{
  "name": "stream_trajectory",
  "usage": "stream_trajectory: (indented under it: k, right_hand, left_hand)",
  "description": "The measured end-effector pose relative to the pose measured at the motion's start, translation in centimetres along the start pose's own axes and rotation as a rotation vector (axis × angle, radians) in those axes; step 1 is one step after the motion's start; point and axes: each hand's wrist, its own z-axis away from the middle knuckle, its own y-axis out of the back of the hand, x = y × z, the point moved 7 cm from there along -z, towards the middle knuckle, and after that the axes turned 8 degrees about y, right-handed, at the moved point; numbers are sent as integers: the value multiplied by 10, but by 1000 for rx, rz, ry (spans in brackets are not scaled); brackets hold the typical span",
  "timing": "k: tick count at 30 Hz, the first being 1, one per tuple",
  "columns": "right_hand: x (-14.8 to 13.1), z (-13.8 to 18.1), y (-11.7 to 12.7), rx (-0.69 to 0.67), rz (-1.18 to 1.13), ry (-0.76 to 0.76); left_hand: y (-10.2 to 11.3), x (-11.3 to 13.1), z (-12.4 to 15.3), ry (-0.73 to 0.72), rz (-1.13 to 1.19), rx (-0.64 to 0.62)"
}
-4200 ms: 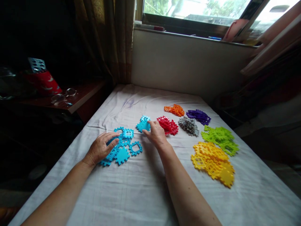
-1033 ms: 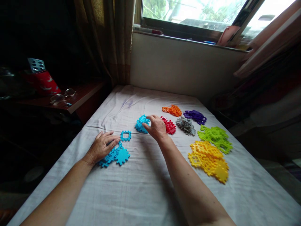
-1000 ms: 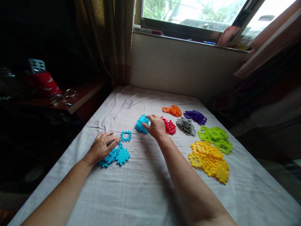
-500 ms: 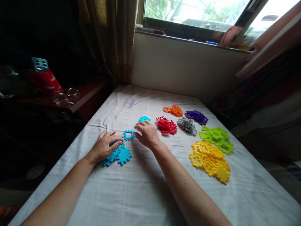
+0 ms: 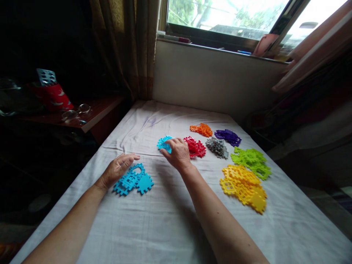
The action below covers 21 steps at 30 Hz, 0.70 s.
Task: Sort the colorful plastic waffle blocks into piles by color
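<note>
At 8 o'clock: pile of turquoise toothed plastic squares [image 5: 134, 179]. Left hand [image 5: 117, 169] at its 10 o'clock edge, fingers extended, nothing visibly held. 1 square frame beside it 0.5 s ago now gone, suggesting transfer to far turquoise pile [image 5: 162, 143], 1 o'clock onward. Right hand [image 5: 178, 152] curls there, hiding part; cannot tell whether gripping.

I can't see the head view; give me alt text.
The right hand is at the farther pile of toothed blue pieces, the left hand at the edge of the nearer blue pile; contact is unclear. To their right on the pale cloth lie a red pile, gray pile, orange pile, purple pile, green pile and yellow pile.
</note>
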Motion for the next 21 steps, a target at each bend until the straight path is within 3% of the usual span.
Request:
stream_trajectory:
  k: [5, 9, 13, 18, 21]
  right_hand:
    - [35, -17, 3, -71, 99, -149]
    - [32, -13, 6, -36, 76, -140]
    - [-4, 15, 7, 38, -72, -19]
    - [-66, 59, -19, -131, -209, 165]
    - [-80, 69, -27, -196, -156, 172]
  left_hand:
    - [11, -9, -1, 86, 163, 112]
    - [20, -19, -2, 145, 264, 252]
    - [24, -24, -2, 166, 281, 334]
    - [22, -23, -2, 158, 247, 303]
    - [21, -25, -3, 157, 248, 291]
